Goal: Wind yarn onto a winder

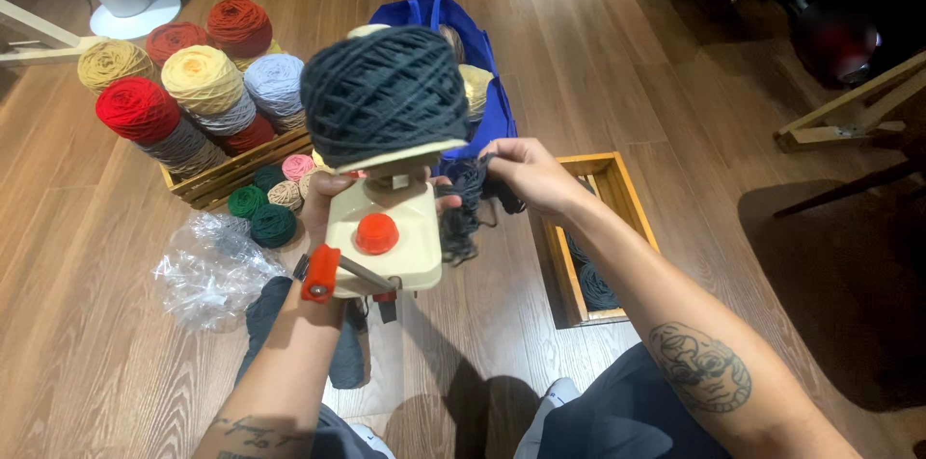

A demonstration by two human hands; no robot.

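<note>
A cream yarn winder (386, 237) with an orange knob and orange crank handle is held up over the wood floor. On its top sits a big cake of dark grey-blue yarn (384, 93). My left hand (321, 203) grips the winder's body from behind on the left side, mostly hidden by it. My right hand (526, 175) pinches a loose bunch of dark yarn (468, 208) that hangs beside the winder's right edge.
A wooden crate (241, 168) at the left holds several yarn cakes in red, tan, grey and rust, with small balls and crinkled clear plastic (207, 271) in front. A blue bag (487, 83) lies behind the winder, an open wooden box (617, 191) at the right, chair legs beyond.
</note>
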